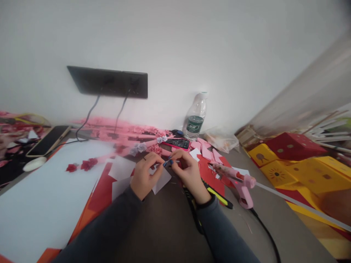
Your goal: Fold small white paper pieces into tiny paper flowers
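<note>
My left hand [146,174] and my right hand [189,174] meet over the middle of the table, thumbs and fingertips pinched together. Between them is a tiny pale thing, mostly covered by the fingertips and too small to name. Under and beside my hands lie white paper pieces [123,168] and red paper [206,170]. A yellow and black cutter [222,199] rests just right of my right wrist. Further right is a pink hot glue gun [242,186] with a black cord. Paper flowers [138,148] on pink stems lie beyond my hands.
At the back stands a water bottle [195,122], near a pink-cased phone [177,143] and pink paper pieces [206,150]. Large white sheets [52,190] cover the left side, below another phone [49,140]. Yellow and red boxes [296,164] stand right. Cables hang from a wall socket panel [109,82].
</note>
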A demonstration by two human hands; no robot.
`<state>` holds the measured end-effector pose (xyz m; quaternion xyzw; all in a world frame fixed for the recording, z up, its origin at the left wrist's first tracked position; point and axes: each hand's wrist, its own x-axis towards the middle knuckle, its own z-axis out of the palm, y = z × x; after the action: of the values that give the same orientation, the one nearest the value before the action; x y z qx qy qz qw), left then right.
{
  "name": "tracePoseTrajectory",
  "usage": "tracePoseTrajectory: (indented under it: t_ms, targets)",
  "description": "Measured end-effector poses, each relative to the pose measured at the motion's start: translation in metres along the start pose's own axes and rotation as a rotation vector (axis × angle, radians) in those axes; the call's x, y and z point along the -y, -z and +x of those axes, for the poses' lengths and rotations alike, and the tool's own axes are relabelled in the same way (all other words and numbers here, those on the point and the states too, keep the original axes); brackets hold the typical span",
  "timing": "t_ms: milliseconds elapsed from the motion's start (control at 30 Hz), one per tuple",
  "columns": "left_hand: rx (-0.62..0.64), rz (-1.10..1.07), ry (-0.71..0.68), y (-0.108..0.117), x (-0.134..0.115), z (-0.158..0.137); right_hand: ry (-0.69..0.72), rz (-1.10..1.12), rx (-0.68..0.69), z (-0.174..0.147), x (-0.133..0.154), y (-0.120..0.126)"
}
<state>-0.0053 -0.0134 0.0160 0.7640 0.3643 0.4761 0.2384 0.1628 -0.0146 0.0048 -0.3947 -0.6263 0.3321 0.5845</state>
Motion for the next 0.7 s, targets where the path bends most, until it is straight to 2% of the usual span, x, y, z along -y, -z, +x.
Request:
tracePoseTrajectory:
  t_ms: [133,200,400,500,600,700]
  targets:
    - [-0.105,-0.029,0.028,0.004,0.001,0.001,-0.086,0.071,-0.188,0.001,-0.007,0.004]
    - [-0.122,-0.051,0.065,0.004,0.003,0.001,-0.096,0.086,-0.214,0.0,-0.006,0.004]
    - [-0.027,-0.065,0.136,-0.001,0.005,-0.001,-0.083,0.018,0.044,-0.003,0.003,0.001]
    - [0.014,-0.059,0.134,-0.001,0.004,0.0,-0.057,0.002,0.115,-0.002,0.005,0.002]
    - [0.031,-0.057,0.149,0.0,0.004,0.001,-0.042,0.016,0.124,-0.001,0.005,0.001]
    - [-0.023,-0.063,0.208,0.0,0.004,0.001,-0.042,0.002,0.038,-0.002,0.003,0.001]
